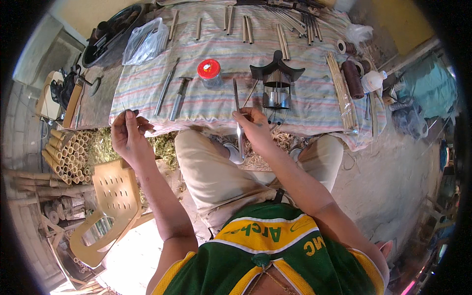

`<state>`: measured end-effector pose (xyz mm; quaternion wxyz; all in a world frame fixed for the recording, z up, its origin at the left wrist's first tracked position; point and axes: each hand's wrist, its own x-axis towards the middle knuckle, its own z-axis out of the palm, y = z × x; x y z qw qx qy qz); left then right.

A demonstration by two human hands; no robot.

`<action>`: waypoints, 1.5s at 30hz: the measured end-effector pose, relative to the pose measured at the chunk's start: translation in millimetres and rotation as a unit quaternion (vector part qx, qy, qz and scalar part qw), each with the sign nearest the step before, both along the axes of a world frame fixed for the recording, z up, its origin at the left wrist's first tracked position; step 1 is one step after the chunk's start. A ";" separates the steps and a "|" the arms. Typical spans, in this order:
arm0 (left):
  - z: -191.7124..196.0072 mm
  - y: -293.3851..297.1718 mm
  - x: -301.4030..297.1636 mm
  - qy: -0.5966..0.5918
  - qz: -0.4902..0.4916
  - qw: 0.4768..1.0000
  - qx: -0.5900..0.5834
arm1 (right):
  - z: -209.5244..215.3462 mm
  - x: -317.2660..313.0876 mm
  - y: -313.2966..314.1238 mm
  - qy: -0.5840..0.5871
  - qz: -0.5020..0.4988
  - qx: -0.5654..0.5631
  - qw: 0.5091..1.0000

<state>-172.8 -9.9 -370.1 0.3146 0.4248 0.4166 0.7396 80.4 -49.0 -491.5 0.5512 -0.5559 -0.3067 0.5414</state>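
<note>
Okay, head view: our right hand (253,125) grips a slim metal tool (235,96) over the cloth's (206,105) near edge; our left (130,130) pinches a small dark piece (135,112). Risks: loose right fingers drop the tool; a careless swing knocks the roofed ornament (278,100).

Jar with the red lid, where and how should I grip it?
Probably around the jar, just below its red lid, coming from the near side: it seems upright and round, with nothing against that side.
</note>
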 end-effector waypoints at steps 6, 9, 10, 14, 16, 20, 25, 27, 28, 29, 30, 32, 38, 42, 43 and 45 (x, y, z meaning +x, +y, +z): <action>-66.2 14.1 34.1 0.112 -0.106 0.983 -0.096 | -29.7 -7.4 48.8 -0.185 -0.059 0.060 0.979; -99.2 26.2 69.0 0.154 -0.158 0.971 -0.093 | -27.5 -5.8 58.8 -0.345 -0.066 0.069 0.934; -105.7 32.2 77.2 0.197 -0.161 0.963 -0.091 | -23.9 -5.2 58.3 -0.325 -0.043 0.055 0.943; -119.8 38.1 89.7 0.320 -0.128 0.934 -0.096 | -3.9 -1.3 39.3 -0.300 0.043 0.067 0.951; -121.9 41.7 89.2 0.314 -0.121 0.937 -0.090 | 4.5 4.7 18.0 -0.285 0.088 0.098 0.950; -116.7 57.2 78.7 0.370 -0.093 0.923 -0.051 | 15.3 40.4 -41.5 -0.134 0.216 0.066 0.965; -91.5 57.7 63.8 0.481 -0.016 0.875 -0.049 | 37.7 167.5 -98.3 -0.140 0.075 0.006 0.987; -80.2 45.8 62.1 0.456 0.006 0.888 -0.064 | 48.9 235.6 -100.3 -0.192 -0.081 0.054 0.977; -74.4 39.1 60.7 0.483 0.013 0.875 -0.032 | 55.2 270.4 -99.6 -0.242 -0.156 0.040 0.957; -68.5 33.3 60.0 0.503 0.026 0.864 0.014 | 58.1 299.3 -98.6 -0.298 -0.234 0.038 0.925; -65.1 24.0 61.6 0.490 0.025 0.871 -0.012 | 60.1 326.9 -93.8 -0.369 -0.262 0.051 0.890; -56.6 10.7 66.6 0.498 0.036 0.865 0.045 | 54.2 366.8 -71.5 -0.485 -0.282 0.056 0.826; -35.3 -38.5 104.5 0.460 -0.059 0.885 0.046 | 17.4 386.3 -22.0 -0.588 -0.252 -0.040 0.768; -24.4 -59.0 142.0 0.486 -0.147 0.860 0.060 | 15.1 375.6 -17.1 -0.550 -0.281 -0.047 0.785; -21.3 -63.5 151.8 0.489 -0.165 0.854 0.061 | 18.1 373.8 -20.6 -0.530 -0.288 -0.035 0.796; -15.5 -67.6 172.8 0.471 -0.208 0.854 0.069 | 27.9 369.4 -29.0 -0.493 -0.304 -0.007 0.815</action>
